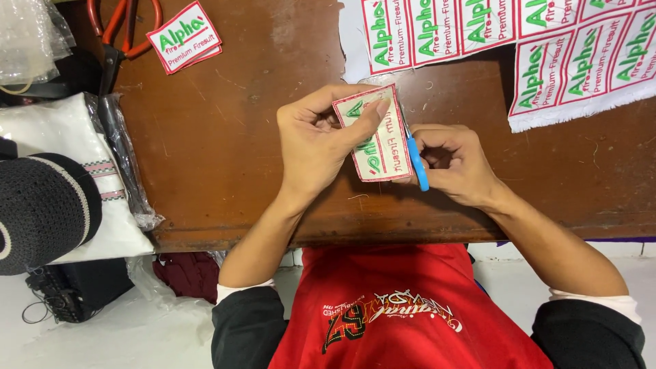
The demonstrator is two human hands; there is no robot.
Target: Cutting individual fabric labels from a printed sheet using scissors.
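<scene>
Scissors [417, 162] mostly hidden behind patch [374, 133], inside right hand [454, 164].

A worn brown wooden table [225, 157] fills the upper frame under even light; pale white floor [102, 335] shows along the lower left.

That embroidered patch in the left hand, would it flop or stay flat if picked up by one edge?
The patch looks fairly stiff: it stays flat between the left hand's fingers. Probably light, since a fingertip pinch holds it. Being flat cloth, it likely would not roll.
</scene>
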